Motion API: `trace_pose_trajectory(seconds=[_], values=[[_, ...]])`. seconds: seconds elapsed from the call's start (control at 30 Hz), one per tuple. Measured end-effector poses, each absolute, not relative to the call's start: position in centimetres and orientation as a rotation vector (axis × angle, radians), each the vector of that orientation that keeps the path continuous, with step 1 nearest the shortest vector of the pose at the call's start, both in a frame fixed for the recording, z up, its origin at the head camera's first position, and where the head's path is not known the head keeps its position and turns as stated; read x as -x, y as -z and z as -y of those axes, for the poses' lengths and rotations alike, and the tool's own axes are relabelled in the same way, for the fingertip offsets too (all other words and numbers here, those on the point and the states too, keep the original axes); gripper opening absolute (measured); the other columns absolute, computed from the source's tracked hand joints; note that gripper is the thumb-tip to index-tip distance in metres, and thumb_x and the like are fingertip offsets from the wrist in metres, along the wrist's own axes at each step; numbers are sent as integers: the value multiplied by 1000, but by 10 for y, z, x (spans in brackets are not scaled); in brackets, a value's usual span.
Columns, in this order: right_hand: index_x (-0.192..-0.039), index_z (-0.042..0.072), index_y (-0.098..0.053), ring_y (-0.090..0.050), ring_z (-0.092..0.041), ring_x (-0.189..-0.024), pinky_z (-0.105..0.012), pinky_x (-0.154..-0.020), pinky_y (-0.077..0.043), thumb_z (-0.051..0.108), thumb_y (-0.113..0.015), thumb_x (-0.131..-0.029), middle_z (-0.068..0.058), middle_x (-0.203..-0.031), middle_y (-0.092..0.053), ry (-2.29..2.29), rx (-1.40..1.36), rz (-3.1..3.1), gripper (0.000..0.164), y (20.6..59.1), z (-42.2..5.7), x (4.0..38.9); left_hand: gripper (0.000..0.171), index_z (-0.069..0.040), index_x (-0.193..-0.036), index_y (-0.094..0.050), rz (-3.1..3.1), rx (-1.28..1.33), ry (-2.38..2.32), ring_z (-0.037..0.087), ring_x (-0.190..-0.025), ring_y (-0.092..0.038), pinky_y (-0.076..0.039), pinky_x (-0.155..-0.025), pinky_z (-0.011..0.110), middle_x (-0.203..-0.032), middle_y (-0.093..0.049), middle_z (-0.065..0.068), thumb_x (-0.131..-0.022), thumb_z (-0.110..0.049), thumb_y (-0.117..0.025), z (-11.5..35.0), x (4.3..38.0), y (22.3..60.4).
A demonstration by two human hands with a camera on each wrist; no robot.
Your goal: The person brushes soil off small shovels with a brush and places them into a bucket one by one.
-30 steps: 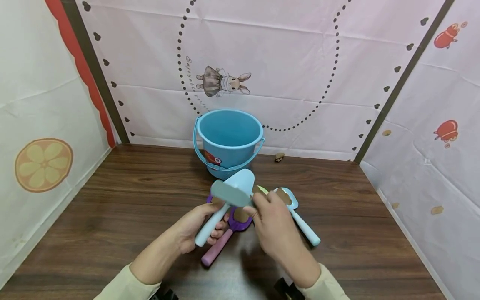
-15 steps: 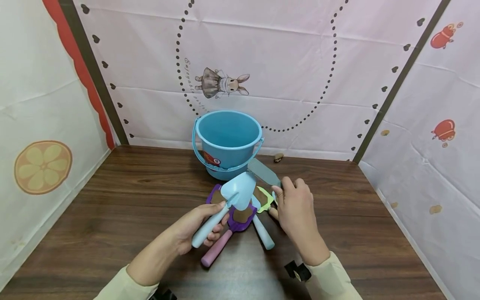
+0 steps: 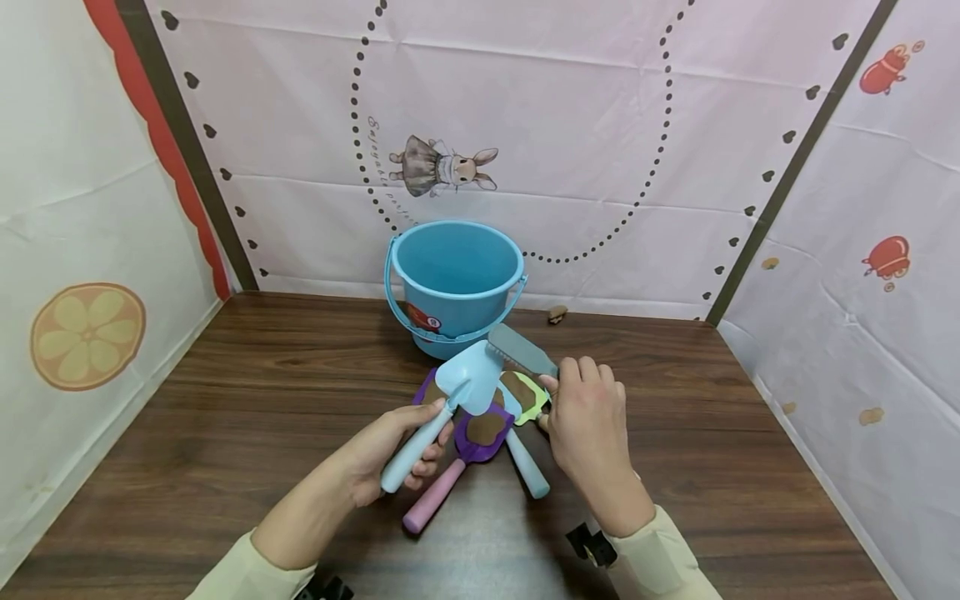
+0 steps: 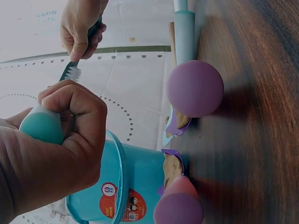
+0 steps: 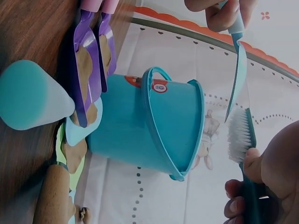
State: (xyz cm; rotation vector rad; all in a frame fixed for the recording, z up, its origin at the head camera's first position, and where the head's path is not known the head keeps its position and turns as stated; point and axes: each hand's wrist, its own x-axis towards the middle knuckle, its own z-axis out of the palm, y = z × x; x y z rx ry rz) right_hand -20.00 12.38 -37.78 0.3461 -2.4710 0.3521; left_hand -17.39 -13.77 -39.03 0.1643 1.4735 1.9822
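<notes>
In the head view my left hand (image 3: 369, 458) grips the handle of a light blue toy shovel (image 3: 480, 362), whose blade points up and away, above the other shovels. My right hand (image 3: 592, 421) holds a brush (image 3: 520, 348) with a grey-green back. Its white bristles (image 5: 238, 135) face the raised shovel's blade in the right wrist view, with the brush head close to the blade tip. Beneath lie a purple shovel (image 3: 472, 452) with a pink handle, a second purple one (image 3: 425, 389), a light blue shovel (image 3: 527, 467) and a green one (image 3: 542, 398); brown material lies in their blades.
A blue bucket (image 3: 453, 304) with its handle down stands behind the shovels, near the back wall. A small brown lump (image 3: 557, 314) lies right of it. Printed cloth walls (image 3: 585, 125) enclose the dark wooden table (image 3: 262, 400) at the back and sides.
My right hand has drawn the brush right from over the raised shovel, then slightly back left toward its blade tip. My left hand has shifted only slightly.
</notes>
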Motion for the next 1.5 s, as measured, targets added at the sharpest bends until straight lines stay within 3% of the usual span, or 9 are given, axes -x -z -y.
trace_pose_trajectory(seconds=[0.27,0.47,0.63,0.83,0.87,0.97,1.13,1.27,1.5], values=[[-76,8,-44,-37,-26,-61,-38,-55,-33,31,-54,-105,-7,-69,-38,-394,-334,2454,38,378,-127,201,44,-9,-90,-53,-1590,-140,-1980,7,-56,-40,-37,-49,21,-71,-45,-2,-106,-48,-42,147,182,379],[-79,6,-43,-38,-27,-59,-38,-53,-33,31,-52,-106,-8,-69,-39,-414,-313,2463,38,379,-127,199,41,-6,-91,-59,-2172,-149,-1809,12,-59,-46,-40,-51,25,-72,-51,2,-108,-38,-41,162,204,352],[-79,6,-43,-39,-27,-60,-38,-54,-33,31,-52,-106,-8,-69,-39,-431,-325,2464,38,379,-126,198,43,-8,-98,-65,-2918,-215,-1209,22,-64,-49,-39,-53,35,-78,-58,10,-107,-40,-38,169,231,326],[-78,7,-43,-40,-27,-61,-38,-55,-34,32,-53,-105,-7,-69,-38,-441,-326,2470,38,378,-125,199,33,-10,-87,-59,-3429,-311,-431,29,-65,-55,-43,-50,42,-78,-61,12,-102,-34,-42,171,275,307],[-79,7,-43,-41,-27,-61,-38,-55,-34,33,-53,-105,-7,-69,-39,-445,-325,2474,38,378,-124,198,30,-12,-81,-54,-3463,-344,-314,29,-63,-54,-43,-49,43,-72,-55,10,-101,-32,-42,171,283,304],[-80,7,-44,-43,-28,-63,-40,-56,-36,33,-55,-105,-7,-70,-40,-453,-326,2482,38,379,-123,198,28,-10,-84,-54,-3485,-491,14,29,-65,-55,-46,-51,46,-75,-55,10,-101,-30,-44,171,302,296],[-80,7,-45,-45,-30,-63,-42,-57,-37,34,-56,-104,-8,-70,-40,-452,-329,2477,38,379,-121,198,25,-6,-103,-63,-3373,-770,428,32,-83,-59,-53,-64,47,-94,-63,14,-99,-28,-50,170,327,284],[-81,7,-45,-45,-30,-64,-41,-57,-37,34,-55,-104,-7,-70,-40,-460,-333,2494,37,379,-120,198,28,-8,-115,-67,-3258,-893,643,35,-100,-58,-54,-78,52,-109,-64,16,-93,-24,-67,165,340,275],[-82,8,-46,-44,-27,-64,-39,-58,-36,35,-54,-105,-6,-71,-40,-460,-324,2524,37,380,-120,197,17,-15,-109,-75,-3175,-877,843,39,-111,-58,-46,-93,64,-114,-66,15,-93,-12,-71,149,355,271]])
